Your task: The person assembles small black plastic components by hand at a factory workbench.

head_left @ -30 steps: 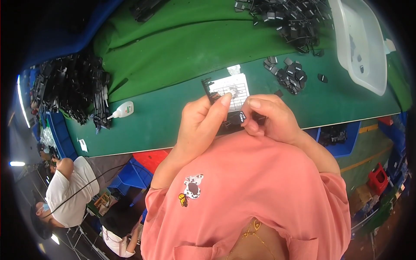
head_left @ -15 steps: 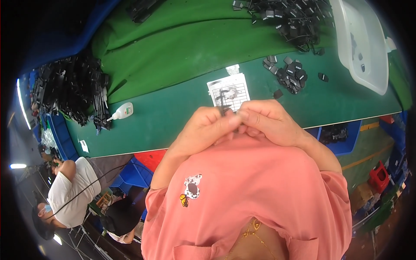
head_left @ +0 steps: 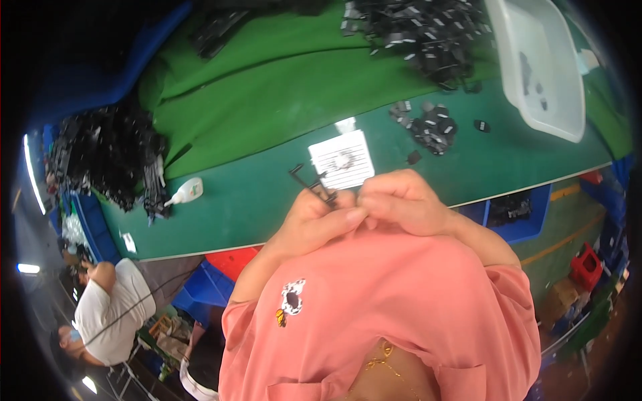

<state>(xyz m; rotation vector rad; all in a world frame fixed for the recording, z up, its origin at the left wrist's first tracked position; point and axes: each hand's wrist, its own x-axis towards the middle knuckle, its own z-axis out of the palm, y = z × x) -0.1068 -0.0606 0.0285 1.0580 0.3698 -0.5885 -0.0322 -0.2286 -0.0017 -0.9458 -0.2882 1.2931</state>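
Close to my chest, my left hand [head_left: 319,219] is closed around a thin black plastic bracket [head_left: 309,183]. Its bent end and short prongs stick up beyond my fingers. My right hand [head_left: 404,204] is curled shut, thumb and fingertips meeting those of the left; whatever it pinches is hidden. Just beyond both hands lies a printed paper sheet [head_left: 353,175] with a small whitish scrap [head_left: 343,160] on it. Right of the sheet is a small heap of flat black pieces [head_left: 433,129], with a few loose ones nearby.
A big pile of black parts [head_left: 428,43] and a white plastic tub [head_left: 545,67] stand far right. At left are stacked black strips [head_left: 110,150] and a white squeeze bottle [head_left: 187,192]. Green cloth [head_left: 267,80] covers the table's back. A co-worker in white [head_left: 117,311] sits at left.
Both hands have come slightly down toward my chest. The black bracket has tilted over to the left and shows more clearly. My view has shifted a little.
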